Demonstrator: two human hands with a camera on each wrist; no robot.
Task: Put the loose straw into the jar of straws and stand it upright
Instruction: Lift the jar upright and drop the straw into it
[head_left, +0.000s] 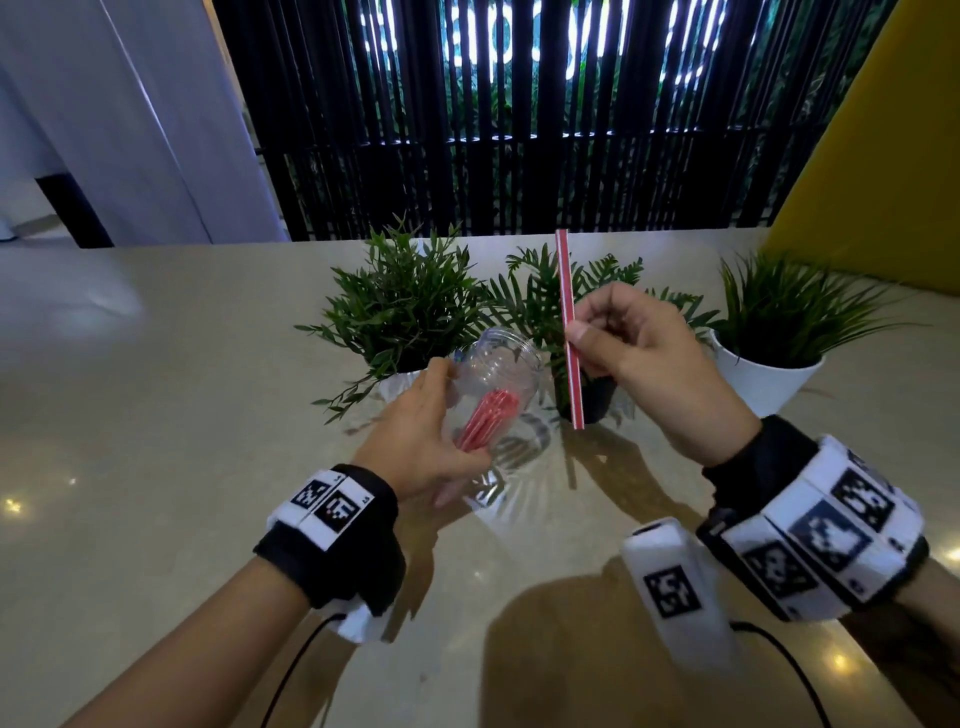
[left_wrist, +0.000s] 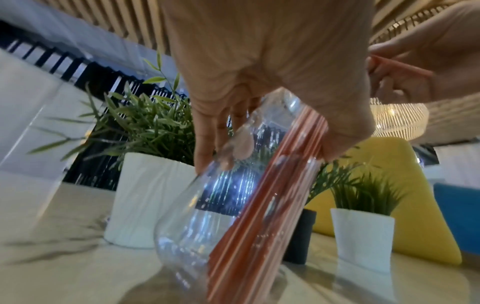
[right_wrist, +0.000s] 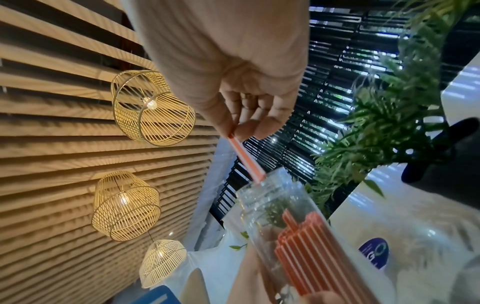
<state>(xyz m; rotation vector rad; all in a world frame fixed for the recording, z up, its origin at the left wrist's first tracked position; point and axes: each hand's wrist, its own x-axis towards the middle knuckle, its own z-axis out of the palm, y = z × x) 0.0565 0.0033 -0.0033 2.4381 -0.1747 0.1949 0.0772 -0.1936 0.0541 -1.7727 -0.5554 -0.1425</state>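
A clear plastic jar (head_left: 501, 376) holding several red straws (head_left: 488, 418) is tilted, its mouth up and away from me. My left hand (head_left: 431, 447) grips its lower body just above the table. The same jar (left_wrist: 233, 205) fills the left wrist view, straws (left_wrist: 262, 216) lying along its right side. My right hand (head_left: 639, 358) pinches a loose red-and-white striped straw (head_left: 569, 332) near its middle and holds it almost upright, just right of the jar. In the right wrist view the loose straw (right_wrist: 246, 160) points down toward the jar's mouth (right_wrist: 262, 185).
Three potted plants stand just behind the jar: a white pot (head_left: 402, 384) at left, a dark pot (head_left: 589, 400) in the middle, a white pot (head_left: 763, 379) at right. A beige table (head_left: 156, 415) spreads around. A yellow seat back (head_left: 883, 156) rises at far right.
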